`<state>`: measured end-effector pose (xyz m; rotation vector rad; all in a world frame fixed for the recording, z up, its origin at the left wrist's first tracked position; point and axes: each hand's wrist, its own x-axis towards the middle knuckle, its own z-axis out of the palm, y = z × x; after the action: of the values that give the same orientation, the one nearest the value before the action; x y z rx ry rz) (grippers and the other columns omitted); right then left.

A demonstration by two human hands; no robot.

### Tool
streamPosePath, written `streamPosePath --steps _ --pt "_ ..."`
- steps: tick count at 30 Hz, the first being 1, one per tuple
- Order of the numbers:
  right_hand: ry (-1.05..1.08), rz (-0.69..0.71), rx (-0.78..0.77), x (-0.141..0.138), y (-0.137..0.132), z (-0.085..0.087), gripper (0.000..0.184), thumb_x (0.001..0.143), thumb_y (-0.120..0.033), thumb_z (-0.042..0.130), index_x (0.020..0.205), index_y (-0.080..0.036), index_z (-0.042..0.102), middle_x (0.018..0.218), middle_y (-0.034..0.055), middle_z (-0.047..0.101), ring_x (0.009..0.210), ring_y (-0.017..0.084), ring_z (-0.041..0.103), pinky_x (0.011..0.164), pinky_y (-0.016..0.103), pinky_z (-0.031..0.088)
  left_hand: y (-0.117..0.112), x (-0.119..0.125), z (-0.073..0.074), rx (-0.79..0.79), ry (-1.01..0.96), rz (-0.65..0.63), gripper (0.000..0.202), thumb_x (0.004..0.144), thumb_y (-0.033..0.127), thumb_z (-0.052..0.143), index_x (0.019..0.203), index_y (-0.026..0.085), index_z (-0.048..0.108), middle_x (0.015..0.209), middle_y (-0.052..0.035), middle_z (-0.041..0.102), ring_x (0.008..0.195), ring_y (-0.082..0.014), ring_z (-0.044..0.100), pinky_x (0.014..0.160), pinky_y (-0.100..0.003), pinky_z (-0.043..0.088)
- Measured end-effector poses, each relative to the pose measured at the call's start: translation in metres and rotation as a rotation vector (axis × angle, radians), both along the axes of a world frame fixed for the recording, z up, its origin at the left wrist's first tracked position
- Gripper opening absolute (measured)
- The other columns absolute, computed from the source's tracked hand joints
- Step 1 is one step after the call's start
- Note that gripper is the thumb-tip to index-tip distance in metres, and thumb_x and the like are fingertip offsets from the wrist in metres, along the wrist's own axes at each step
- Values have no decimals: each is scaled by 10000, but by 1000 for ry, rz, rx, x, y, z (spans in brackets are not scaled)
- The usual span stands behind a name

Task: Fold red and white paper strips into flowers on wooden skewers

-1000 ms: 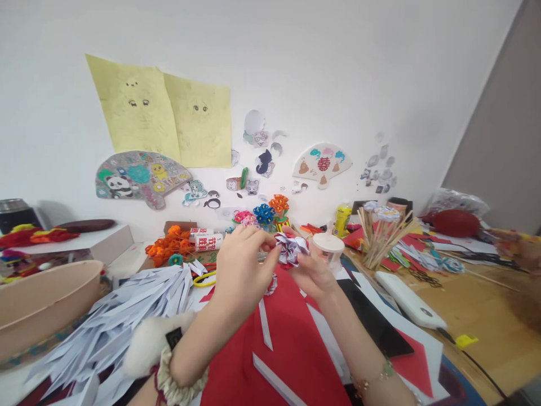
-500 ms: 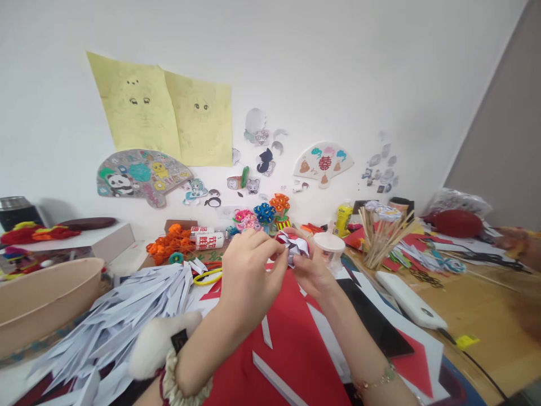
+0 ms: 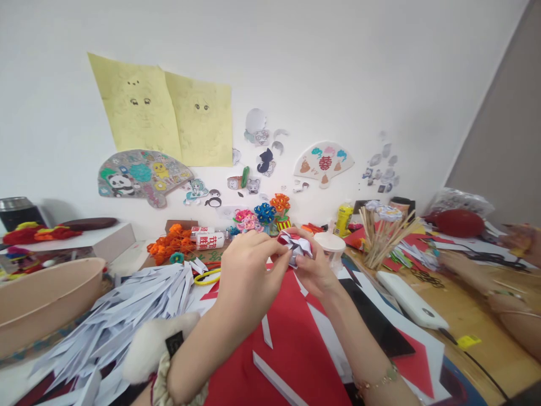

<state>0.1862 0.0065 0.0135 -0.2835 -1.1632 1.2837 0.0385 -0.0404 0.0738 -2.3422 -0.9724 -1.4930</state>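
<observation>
Both my hands meet above the red paper [image 3: 291, 327] in the middle of the table. My right hand [image 3: 315, 268] curls round a small folded paper piece [image 3: 297, 246], white with red at its upper left edge. With thumb and forefinger, my left hand [image 3: 251, 268] pinches the left side of that same piece. Its lower part is hidden by my fingers. Below my hands, two narrow white folded paper strips [image 3: 279, 379] lie on the red paper. A big heap of such white strips [image 3: 127, 310] spreads out left of my left arm.
A pink tub [image 3: 51, 299] stands at far left. A lidded cup [image 3: 329, 242] is just behind my right hand. Rightward are a dark tablet-like slab [image 3: 376, 318], a bundle of sticks [image 3: 382, 237], a white device [image 3: 411, 300] with a cable, and another person's arm [image 3: 477, 276].
My hands stay almost in place, still fingering the folded paper piece. At the right, another person's forearm has come further into view over the table.
</observation>
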Motion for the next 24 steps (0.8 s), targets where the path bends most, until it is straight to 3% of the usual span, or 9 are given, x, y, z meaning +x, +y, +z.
streamPosePath --steps 5,10,15,19,24 --pt "85 73 -4 0 4 -1 485 694 -352 793 1157 -295 661 1011 40 730 1037 250 648 961 421 478 1 -8 9 -87 34 -19 85 827 150 674 756 194 691 773 11 705 737 -157 622 662 -296 410" --pt "117 159 -38 1 5 -1 411 729 -425 749 1112 -288 689 1063 43 721 1111 254 613 1021 459 438 8 -20 17 -71 46 -26 51 832 166 682 825 213 698 830 8 700 788 -164 621 676 -299 407" --pt "69 209 -77 1 6 -4 420 734 -451 737 1105 -262 689 1046 54 722 1017 243 642 950 439 484 16 -24 15 -48 126 -56 43 855 174 663 858 207 691 868 -3 686 802 -161 601 682 -302 374" --pt "72 230 -164 -1 7 -7 305 731 -448 748 966 -256 714 961 10 742 857 192 668 854 379 533 18 -26 14 59 247 -91 102 889 191 624 817 225 687 861 7 691 804 -169 560 699 -334 303" --pt "61 288 -221 -3 6 -8 300 720 -496 747 926 -281 710 861 -17 751 740 193 670 770 394 559 17 -29 15 47 334 -75 44 882 251 640 867 243 681 922 5 682 854 -190 518 735 -348 290"
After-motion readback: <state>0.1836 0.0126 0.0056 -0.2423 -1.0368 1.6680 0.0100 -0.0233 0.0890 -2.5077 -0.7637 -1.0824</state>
